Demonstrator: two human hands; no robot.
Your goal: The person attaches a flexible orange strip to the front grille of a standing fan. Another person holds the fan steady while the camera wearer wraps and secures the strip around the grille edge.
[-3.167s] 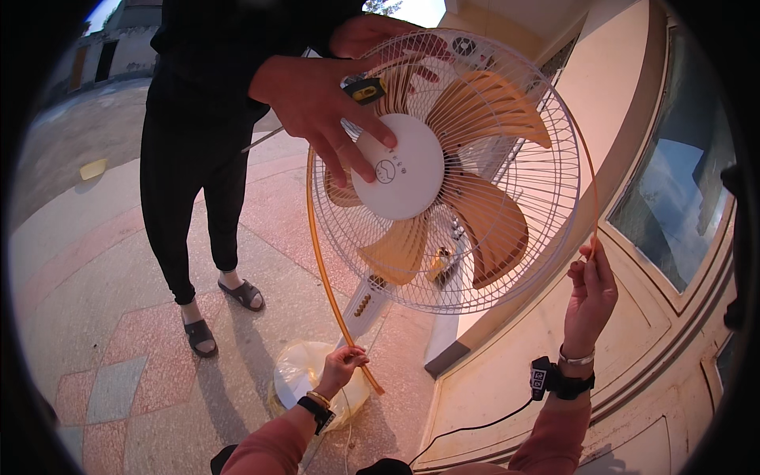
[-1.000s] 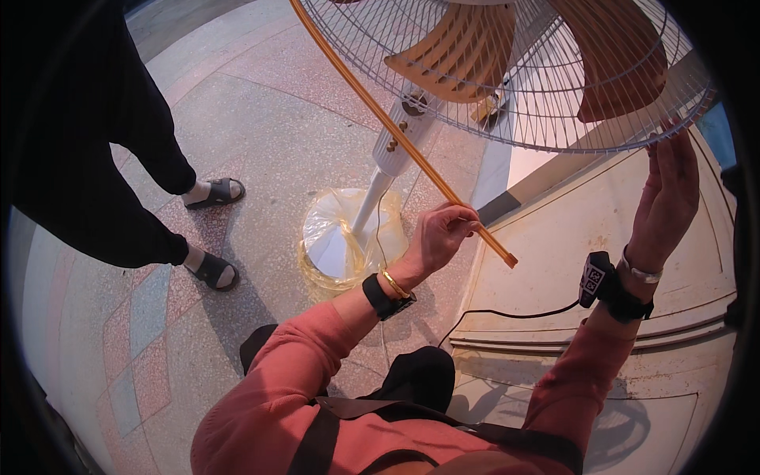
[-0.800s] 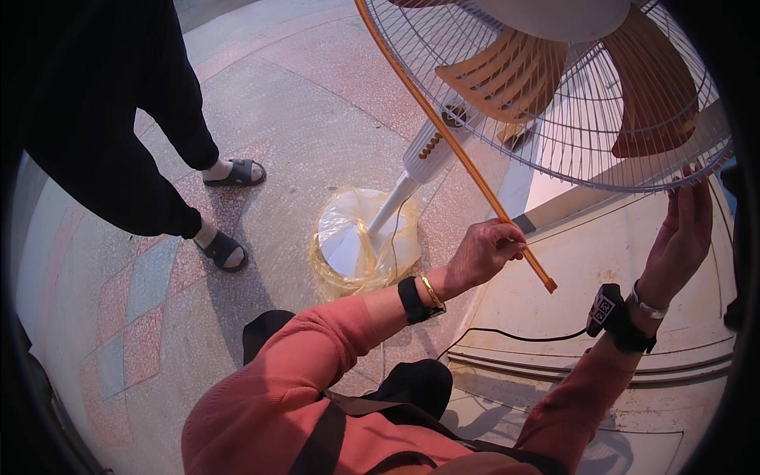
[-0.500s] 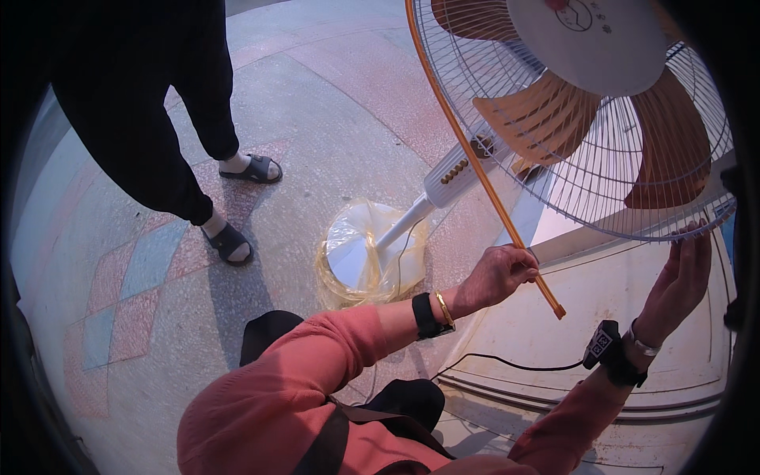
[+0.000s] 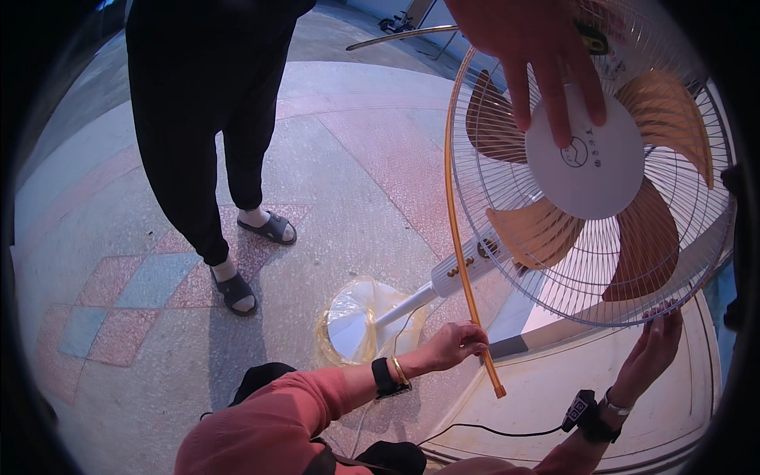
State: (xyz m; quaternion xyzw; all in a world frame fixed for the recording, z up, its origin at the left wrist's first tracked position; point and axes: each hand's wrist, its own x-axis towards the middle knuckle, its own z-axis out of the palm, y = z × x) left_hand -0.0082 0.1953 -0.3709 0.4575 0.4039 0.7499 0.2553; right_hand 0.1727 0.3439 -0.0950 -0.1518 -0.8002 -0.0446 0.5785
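Observation:
My left hand (image 5: 455, 347) pinches an orange flexible strip (image 5: 459, 261) near its lower end, in front of the fan post. The strip curves up along the left side of the white wire fan guard (image 5: 514, 289). At the guard's lower right edge, my right hand (image 5: 649, 344) grips the rim with raised fingers, partly hidden. Inside are brown slatted blades (image 5: 637, 237) and a white centre disc (image 5: 586, 178). A co-worker's hand (image 5: 546, 63) rests its fingers on that disc, with a yellow-and-black tool (image 5: 594, 41) beside it, partly hidden.
The co-worker (image 5: 182, 103) stands at the left in dark trousers and slippers. The fan's round base (image 5: 340, 324) is wrapped in yellowish plastic on the tiled floor (image 5: 356, 198). A cream panel (image 5: 522, 396) lies below my right hand. A bicycle (image 5: 396, 24) is far behind.
The view has tilted up again since half a second ago, so the fan, strip and my hands appear lower. The co-worker's hand on the disc is back in full view. My grips look unchanged.

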